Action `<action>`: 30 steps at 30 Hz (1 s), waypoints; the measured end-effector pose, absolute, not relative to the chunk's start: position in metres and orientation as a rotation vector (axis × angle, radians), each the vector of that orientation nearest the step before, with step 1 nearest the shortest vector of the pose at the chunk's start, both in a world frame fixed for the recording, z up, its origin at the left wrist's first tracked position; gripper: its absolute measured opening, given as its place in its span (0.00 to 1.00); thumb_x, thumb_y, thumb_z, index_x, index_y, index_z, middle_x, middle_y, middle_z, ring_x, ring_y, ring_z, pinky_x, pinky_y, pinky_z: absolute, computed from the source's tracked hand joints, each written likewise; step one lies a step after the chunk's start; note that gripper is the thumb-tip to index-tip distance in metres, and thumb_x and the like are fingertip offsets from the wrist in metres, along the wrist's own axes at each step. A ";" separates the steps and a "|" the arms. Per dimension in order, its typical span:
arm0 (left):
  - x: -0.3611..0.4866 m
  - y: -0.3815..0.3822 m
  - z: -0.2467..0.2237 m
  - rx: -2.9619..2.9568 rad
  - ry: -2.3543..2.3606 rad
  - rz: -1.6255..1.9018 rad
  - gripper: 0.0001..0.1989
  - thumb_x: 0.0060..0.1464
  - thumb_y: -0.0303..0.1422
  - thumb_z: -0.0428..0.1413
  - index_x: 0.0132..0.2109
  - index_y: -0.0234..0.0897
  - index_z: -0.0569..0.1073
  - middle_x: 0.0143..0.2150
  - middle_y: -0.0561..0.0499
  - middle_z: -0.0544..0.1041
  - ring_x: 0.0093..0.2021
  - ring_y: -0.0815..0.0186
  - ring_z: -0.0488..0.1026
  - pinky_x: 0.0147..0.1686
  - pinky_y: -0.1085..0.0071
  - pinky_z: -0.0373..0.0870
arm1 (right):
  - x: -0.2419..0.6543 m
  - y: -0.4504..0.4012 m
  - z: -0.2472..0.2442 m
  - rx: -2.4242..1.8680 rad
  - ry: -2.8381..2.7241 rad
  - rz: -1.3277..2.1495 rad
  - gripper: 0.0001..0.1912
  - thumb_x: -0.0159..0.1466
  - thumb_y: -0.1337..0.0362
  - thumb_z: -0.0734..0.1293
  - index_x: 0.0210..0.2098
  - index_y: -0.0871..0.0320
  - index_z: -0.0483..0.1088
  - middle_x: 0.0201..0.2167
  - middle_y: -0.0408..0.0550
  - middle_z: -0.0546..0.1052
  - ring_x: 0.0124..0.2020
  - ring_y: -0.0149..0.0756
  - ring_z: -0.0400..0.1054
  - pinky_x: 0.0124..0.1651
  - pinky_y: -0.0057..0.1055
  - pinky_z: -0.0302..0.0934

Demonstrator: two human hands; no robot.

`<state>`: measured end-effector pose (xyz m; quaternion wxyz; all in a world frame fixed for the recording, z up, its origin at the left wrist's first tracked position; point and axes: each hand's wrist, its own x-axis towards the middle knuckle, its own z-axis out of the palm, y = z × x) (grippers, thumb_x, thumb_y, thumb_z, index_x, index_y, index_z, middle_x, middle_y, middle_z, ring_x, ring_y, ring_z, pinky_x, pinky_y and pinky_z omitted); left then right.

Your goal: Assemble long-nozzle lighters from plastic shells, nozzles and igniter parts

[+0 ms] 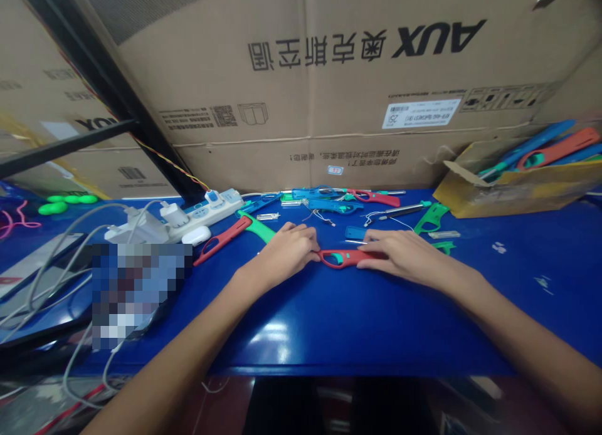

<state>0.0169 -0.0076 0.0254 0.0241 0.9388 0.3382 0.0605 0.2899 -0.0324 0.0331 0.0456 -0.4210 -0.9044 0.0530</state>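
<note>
A red utility lighter (350,257) with a green trigger lies level across the space between my hands, at the blue table's surface. My left hand (291,250) is closed, its fingertips pinching the lighter's left end beside the trigger loop. The other end sits between the thumb and fingers of my right hand (399,253), which hide part of it. Just behind the right fingers are a blue handle piece (356,232) and a thin metal rod. A green handle piece (259,228) and a red handle piece (223,239) lie beyond my left hand.
Blue lighter parts (333,206) and a red lighter (376,198) lie along the back by a large carton (301,103). An open box (517,197) of lighters stands at the right. A power strip (211,215) with cables is at the left, near a pixelated patch.
</note>
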 end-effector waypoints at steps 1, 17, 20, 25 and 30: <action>0.017 -0.007 0.025 2.921 1.041 0.186 0.09 0.66 0.34 0.55 0.43 0.37 0.79 0.43 0.48 0.76 0.45 0.62 0.71 0.46 0.66 0.57 | 0.290 -0.032 0.033 -1.287 -2.760 0.134 0.19 0.70 0.50 0.60 0.41 0.55 0.76 0.36 0.48 0.74 0.33 0.37 0.69 0.29 0.31 0.52; 0.006 0.000 0.028 2.805 1.003 0.393 0.09 0.66 0.34 0.55 0.50 0.36 0.71 0.45 0.49 0.75 0.46 0.61 0.69 0.48 0.67 0.60 | 0.288 -0.031 0.029 -1.237 -2.662 0.230 0.10 0.69 0.58 0.61 0.40 0.54 0.71 0.36 0.46 0.75 0.36 0.38 0.70 0.35 0.32 0.57; 0.006 0.000 0.031 2.844 0.896 0.373 0.11 0.68 0.37 0.52 0.52 0.39 0.73 0.46 0.49 0.77 0.46 0.62 0.69 0.47 0.66 0.60 | 0.290 -0.029 0.029 -1.244 -2.620 0.277 0.12 0.70 0.54 0.61 0.40 0.54 0.71 0.37 0.46 0.77 0.37 0.40 0.71 0.37 0.33 0.59; 0.007 0.002 0.029 2.909 0.908 0.413 0.13 0.68 0.39 0.51 0.51 0.39 0.76 0.44 0.49 0.80 0.44 0.61 0.71 0.50 0.62 0.59 | 0.291 -0.027 0.027 -1.234 -2.597 0.318 0.20 0.71 0.46 0.57 0.40 0.53 0.72 0.37 0.46 0.79 0.37 0.41 0.72 0.38 0.34 0.59; 0.010 -0.001 0.030 3.001 0.896 0.566 0.11 0.69 0.35 0.50 0.50 0.38 0.76 0.41 0.51 0.81 0.42 0.64 0.72 0.63 0.57 0.51 | 0.291 -0.029 0.030 -1.226 -2.597 0.203 0.21 0.72 0.47 0.56 0.38 0.54 0.71 0.34 0.46 0.79 0.34 0.40 0.71 0.35 0.33 0.58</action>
